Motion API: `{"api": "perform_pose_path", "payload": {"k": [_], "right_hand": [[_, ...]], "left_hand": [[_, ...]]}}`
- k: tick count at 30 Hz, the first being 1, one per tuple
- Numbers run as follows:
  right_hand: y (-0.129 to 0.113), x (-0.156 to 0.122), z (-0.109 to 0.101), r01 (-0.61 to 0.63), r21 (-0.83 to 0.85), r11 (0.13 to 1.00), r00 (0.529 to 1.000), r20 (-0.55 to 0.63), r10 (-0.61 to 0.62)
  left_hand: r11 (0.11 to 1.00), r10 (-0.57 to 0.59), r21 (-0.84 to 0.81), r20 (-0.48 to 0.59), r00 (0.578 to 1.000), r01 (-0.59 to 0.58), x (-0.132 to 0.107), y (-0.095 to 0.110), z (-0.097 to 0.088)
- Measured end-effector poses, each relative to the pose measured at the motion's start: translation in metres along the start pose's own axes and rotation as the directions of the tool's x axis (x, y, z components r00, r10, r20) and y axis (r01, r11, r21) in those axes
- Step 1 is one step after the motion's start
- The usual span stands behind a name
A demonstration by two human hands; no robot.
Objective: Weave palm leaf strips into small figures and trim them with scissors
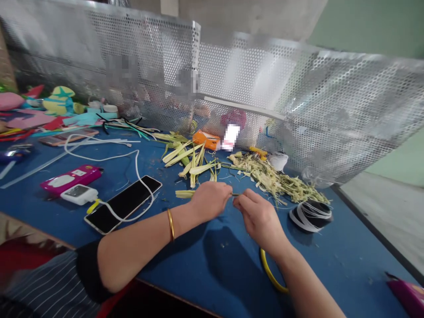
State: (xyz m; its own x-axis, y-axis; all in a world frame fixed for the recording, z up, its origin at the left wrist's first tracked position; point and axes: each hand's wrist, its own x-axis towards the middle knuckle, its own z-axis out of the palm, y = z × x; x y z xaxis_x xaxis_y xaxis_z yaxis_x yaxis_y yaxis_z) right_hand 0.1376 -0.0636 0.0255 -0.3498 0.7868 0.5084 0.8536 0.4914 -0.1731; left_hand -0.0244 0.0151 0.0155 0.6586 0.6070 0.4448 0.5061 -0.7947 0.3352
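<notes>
My left hand and my right hand are close together over the blue table, both closed in a pinch on a thin green leaf strip that runs between them. A pale leaf piece sticks out to the left of my left hand. A gold bangle sits on my left wrist. Just beyond the hands lie loose pale-green palm leaf strips and a heap of shredded leaf scraps.
A phone on a white cable, a white charger and a pink device lie at left. A roll of black-and-white ribbon sits at right, an orange cutter behind. A perforated metal screen walls the back. Colourful craft pieces lie far left.
</notes>
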Motion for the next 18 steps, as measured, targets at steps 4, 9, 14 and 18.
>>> {"api": "perform_pose_path", "payload": {"k": [4, 9, 14, 18], "right_hand": [[0.008, 0.0, -0.006, 0.006, -0.022, 1.0, 1.0, -0.011, -0.007], [0.031, 0.001, -0.011, -0.147, 0.319, 0.936, 0.987, -0.011, 0.159], [0.033, 0.002, 0.001, -0.175, 0.463, 0.869, 0.977, -0.03, 0.212], [0.012, 0.002, 0.007, -0.137, 0.467, 0.873, 0.981, -0.056, 0.184]], "left_hand": [[0.967, 0.255, -0.08, 0.239, 0.937, -0.243, -0.001, 0.003, -0.001], [0.854, 0.33, -0.486, 0.23, 0.916, -0.185, 0.006, 0.005, -0.018], [0.848, 0.003, -0.53, 0.044, 0.999, 0.021, 0.009, 0.003, -0.019], [0.862, -0.186, -0.482, -0.013, 0.983, 0.157, 0.01, -0.001, -0.012]]}}
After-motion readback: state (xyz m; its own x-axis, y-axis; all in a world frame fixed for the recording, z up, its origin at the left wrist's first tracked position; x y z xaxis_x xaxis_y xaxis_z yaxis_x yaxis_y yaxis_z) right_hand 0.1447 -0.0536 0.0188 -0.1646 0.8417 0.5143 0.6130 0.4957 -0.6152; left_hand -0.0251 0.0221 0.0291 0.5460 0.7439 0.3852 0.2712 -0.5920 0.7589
